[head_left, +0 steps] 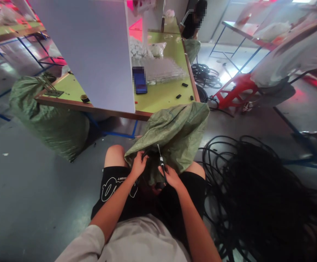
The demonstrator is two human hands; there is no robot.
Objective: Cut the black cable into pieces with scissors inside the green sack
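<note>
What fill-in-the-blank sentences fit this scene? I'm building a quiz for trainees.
1. Both hands work at the mouth of a green ____ between the person's knees.
2. The right hand holds a thin black ____, while the left hand grips the sack's edge.
3. The heap of black cable lies on the floor to the person's ____.
4. The phone lies on the ____ table.

Missing words: sack; cable; right; green

Beyond the grip stands the table (163,96), green-topped; on it lie a phone (139,80), clear trays (162,69) and small black pieces (185,84). Right of the grip, black cable (245,189) covers the floor (32,196).
</note>
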